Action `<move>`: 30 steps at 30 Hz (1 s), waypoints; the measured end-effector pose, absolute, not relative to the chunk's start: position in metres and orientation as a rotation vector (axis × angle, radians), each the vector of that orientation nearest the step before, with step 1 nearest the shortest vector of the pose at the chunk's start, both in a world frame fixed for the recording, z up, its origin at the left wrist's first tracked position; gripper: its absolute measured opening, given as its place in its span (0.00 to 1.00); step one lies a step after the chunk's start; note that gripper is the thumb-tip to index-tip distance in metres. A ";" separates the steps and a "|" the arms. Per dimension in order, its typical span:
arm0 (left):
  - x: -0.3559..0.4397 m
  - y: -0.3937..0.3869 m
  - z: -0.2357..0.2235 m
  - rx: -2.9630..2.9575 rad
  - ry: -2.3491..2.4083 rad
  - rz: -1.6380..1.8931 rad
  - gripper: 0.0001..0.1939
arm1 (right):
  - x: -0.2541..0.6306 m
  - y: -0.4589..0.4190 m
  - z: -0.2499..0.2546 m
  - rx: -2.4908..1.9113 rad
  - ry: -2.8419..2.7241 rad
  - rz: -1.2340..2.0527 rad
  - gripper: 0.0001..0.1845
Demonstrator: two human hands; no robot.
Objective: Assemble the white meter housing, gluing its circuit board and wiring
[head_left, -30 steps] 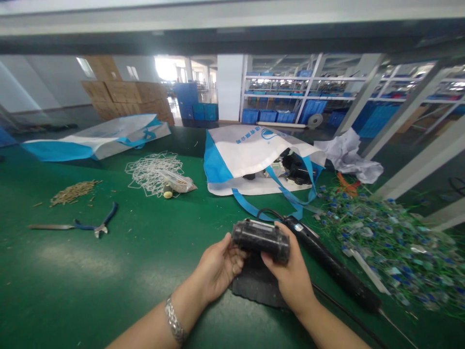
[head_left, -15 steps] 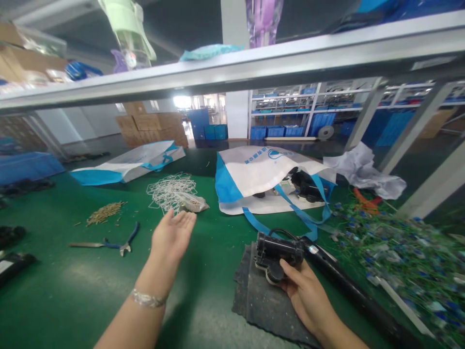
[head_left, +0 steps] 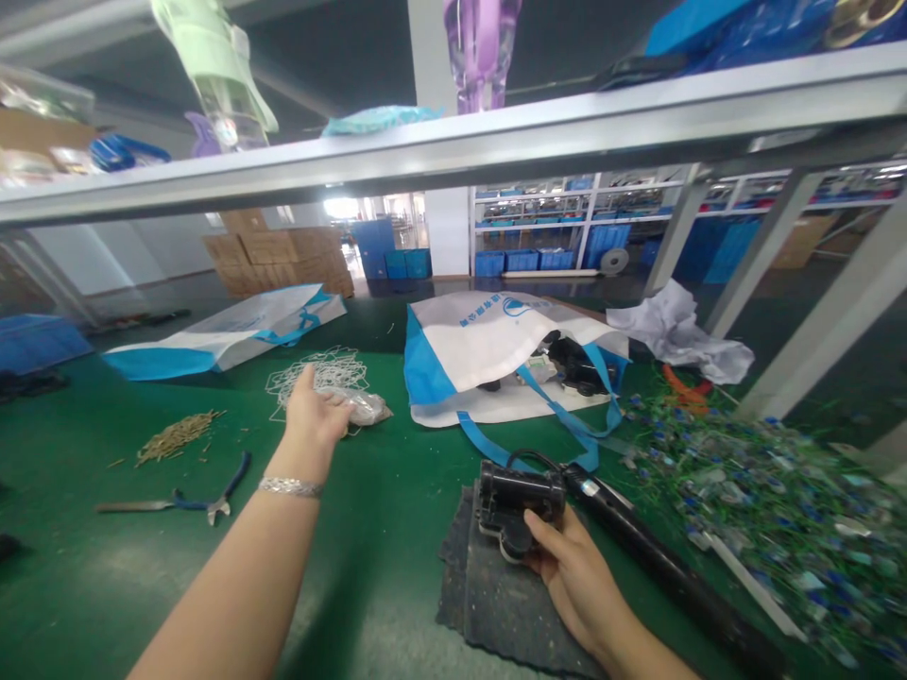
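1. From the head view, over the green worktop (head_left: 383, 557), the left hand (head_left: 313, 416) stretches out with its fingers extended and loosely parted. I see nothing gripped in it; whether its fingertips touch the clear bag (head_left: 369, 408) just beside them cannot be told.
2. Behind that hand lies a tangle of white wire pieces (head_left: 333, 364). Bag and tangle lie together, so a careless pull on one could, I judge, drag the other along or spill what the bag holds.
3. On the other side, the right hand (head_left: 571, 562) is closed around one end of a black part (head_left: 521, 491), thumb on the near face. The part is at the far portion of a dark mat (head_left: 517, 614); whether it rests there or hangs just above is unclear.
4. With only one end held, the part could tip or slip if the grip loosens while attention is on the left.
5. Just beside it, a long black tool (head_left: 666, 557) lies slanting toward the lower right, and a dark cable (head_left: 535, 457) loops behind the part. A sideways swing could snag that cable or knock the tool into the heap of green and blue scraps (head_left: 772, 529).
6. Nearer than the white tangle lie blue-handled pliers (head_left: 218, 505) and small brown sticks (head_left: 177, 436); a low sweep of the left forearm could scatter them.
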State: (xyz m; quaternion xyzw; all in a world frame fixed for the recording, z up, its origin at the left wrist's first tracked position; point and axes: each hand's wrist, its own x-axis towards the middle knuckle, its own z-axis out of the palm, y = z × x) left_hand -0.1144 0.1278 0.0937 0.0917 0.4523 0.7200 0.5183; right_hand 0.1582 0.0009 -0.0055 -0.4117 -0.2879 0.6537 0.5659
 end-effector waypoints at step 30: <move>0.014 0.007 0.053 2.039 1.339 0.822 0.22 | 0.161 -0.005 0.006 -0.916 -1.007 1.436 0.26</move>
